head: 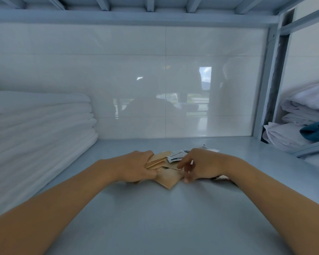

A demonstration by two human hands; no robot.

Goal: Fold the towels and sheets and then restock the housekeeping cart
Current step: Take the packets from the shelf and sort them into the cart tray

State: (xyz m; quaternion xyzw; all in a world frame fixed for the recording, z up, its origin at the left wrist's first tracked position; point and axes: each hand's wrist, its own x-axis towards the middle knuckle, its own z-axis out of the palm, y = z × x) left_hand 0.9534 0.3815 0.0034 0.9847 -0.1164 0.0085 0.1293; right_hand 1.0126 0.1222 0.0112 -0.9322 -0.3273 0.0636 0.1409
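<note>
Left hand (138,165) clamps a fan of tan packets (157,161) beside the towel stack (39,126). Right hand (201,165) — fingers loosely curled — rakes strays. Best square edges first — then lift.

Linen storeroom: metal shelving (271,85) holding stacked white towels (39,122)
</note>
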